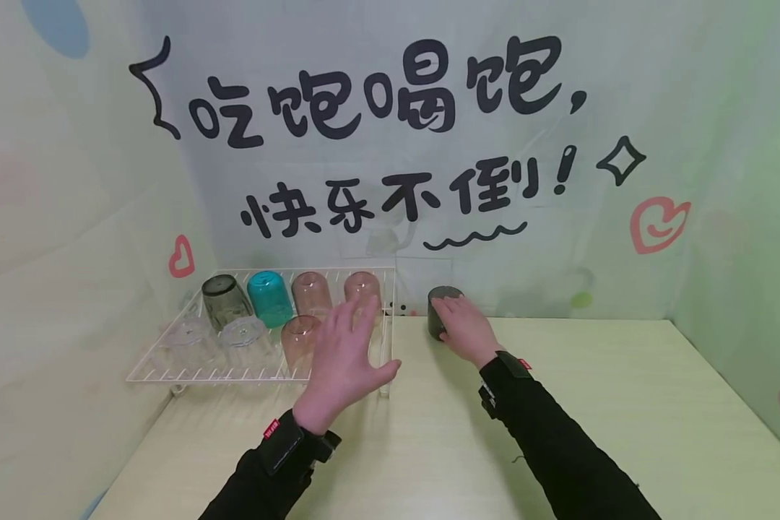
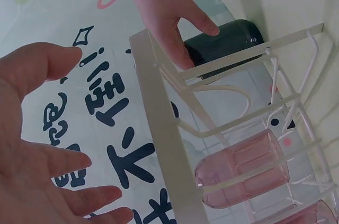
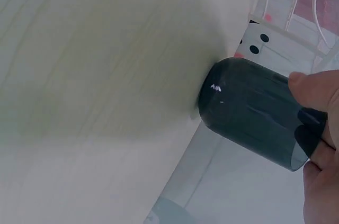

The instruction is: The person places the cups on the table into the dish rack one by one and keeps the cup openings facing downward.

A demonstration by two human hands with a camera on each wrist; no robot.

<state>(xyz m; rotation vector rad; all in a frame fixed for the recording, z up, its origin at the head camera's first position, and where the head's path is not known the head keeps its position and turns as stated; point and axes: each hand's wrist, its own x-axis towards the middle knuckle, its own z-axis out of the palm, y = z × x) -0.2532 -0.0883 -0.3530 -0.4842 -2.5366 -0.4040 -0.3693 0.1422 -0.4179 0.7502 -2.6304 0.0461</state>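
My right hand [image 1: 464, 328] grips a dark grey tumbler [image 3: 254, 110] near its rim, thumb on one side and fingers on the other. The tumbler stands upright by the table's back edge, right of a white wire rack [image 2: 169, 150]; its base appears to meet the table. My left hand [image 1: 344, 350] is held above the rack's front right part with fingers spread and nothing in it. Behind and under that hand are a pink tumbler [image 2: 243, 168] at the rack's back right corner and another pink tumbler [image 1: 299, 339] at the front, partly hidden by the hand.
Upside down on the rack are also a grey tumbler [image 1: 226, 303], a teal tumbler [image 1: 270, 300], a pink tumbler [image 1: 312, 292] and two clear tumblers, one [image 1: 247, 343] nearer the middle. A printed cloth [image 1: 390, 166] hangs behind the pale wooden table [image 1: 591, 404].
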